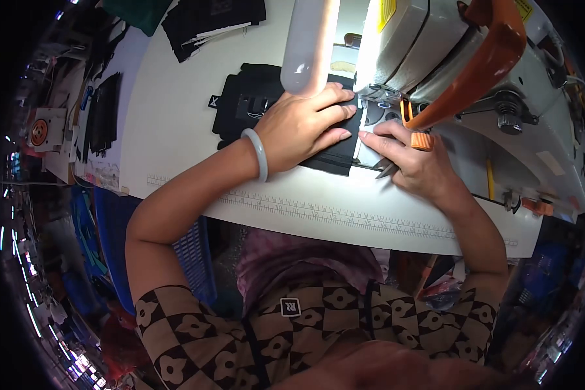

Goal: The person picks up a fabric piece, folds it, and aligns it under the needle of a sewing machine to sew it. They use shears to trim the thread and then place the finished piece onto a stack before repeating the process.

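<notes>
My left hand (302,127), with a pale bangle (256,155) on the wrist, lies flat with fingers spread on a black fabric piece (240,123). The fabric has a small tab on its left edge and metal-looking hardware near its middle. Its right edge lies beside the presser foot area of a sewing machine (422,45). Close to that edge, my right hand (416,159) is closed around thread snips (387,170), whose pointed blades stick out below the fingers. The right thumb and index fingertips rest by a narrow white strip (365,127) along the fabric's edge.
A white tube lamp (309,45) hangs over the fabric. An orange guard (494,58) curves across the machine's front. More black fabric pieces (214,23) lie at the back left. A printed ruler (305,211) runs along the table's front edge. A blue basket (195,260) stands below.
</notes>
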A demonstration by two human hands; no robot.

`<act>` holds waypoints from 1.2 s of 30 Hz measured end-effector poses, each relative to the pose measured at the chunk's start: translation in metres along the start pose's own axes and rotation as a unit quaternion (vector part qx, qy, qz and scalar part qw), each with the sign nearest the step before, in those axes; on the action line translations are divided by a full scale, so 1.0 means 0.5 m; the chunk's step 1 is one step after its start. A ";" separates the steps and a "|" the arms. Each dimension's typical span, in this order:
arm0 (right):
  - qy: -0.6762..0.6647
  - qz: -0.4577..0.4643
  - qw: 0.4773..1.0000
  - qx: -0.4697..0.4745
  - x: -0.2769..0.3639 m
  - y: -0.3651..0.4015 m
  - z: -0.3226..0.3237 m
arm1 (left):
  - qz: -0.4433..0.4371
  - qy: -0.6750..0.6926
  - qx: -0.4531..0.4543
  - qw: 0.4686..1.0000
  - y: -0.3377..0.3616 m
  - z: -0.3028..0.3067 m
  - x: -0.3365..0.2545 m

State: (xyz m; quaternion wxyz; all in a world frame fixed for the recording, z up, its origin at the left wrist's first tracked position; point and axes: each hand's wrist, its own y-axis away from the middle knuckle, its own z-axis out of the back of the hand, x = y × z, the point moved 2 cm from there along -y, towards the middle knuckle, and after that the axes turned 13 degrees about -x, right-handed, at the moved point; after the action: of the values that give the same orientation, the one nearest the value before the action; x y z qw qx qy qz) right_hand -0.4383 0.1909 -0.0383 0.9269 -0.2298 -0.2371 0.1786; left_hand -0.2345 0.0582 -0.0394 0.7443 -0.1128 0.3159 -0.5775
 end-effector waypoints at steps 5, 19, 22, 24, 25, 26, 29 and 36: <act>0.022 0.001 1.000 -0.006 -0.011 -0.005 -0.001 | 0.011 -0.031 -0.031 0.999 -0.023 -0.014 0.022; 0.091 -0.084 0.988 0.094 0.018 0.021 0.066 | 0.031 -0.020 0.008 0.999 -0.085 -0.020 0.093; 0.134 -0.031 0.989 -0.047 0.072 0.054 0.213 | 0.011 0.008 0.026 1.000 -0.090 -0.017 0.104; 0.242 -0.021 0.931 -0.273 0.048 0.100 0.366 | -0.042 -0.040 0.015 0.998 -0.100 -0.020 0.117; 0.335 -0.029 0.857 -0.390 0.015 0.117 0.457 | -0.092 -0.094 0.002 0.991 -0.104 -0.023 0.123; 0.415 -0.060 0.772 -0.478 -0.027 0.121 0.549 | -0.117 -0.121 -0.004 0.986 -0.103 -0.027 0.118; 0.570 -0.492 0.553 -0.357 -0.166 0.073 0.736 | -0.071 -0.124 -0.109 0.984 -0.097 -0.049 0.071; 0.447 -0.502 0.707 -0.221 -0.380 0.368 0.849 | 0.116 0.011 0.031 0.993 -0.102 -0.104 0.112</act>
State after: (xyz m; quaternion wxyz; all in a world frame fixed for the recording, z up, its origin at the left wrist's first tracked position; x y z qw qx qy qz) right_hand -0.8569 0.4050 0.1317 0.7998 -0.3281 0.0919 -0.4941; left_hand -0.2986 0.0004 -0.0714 0.8060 -0.0452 0.3170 -0.4978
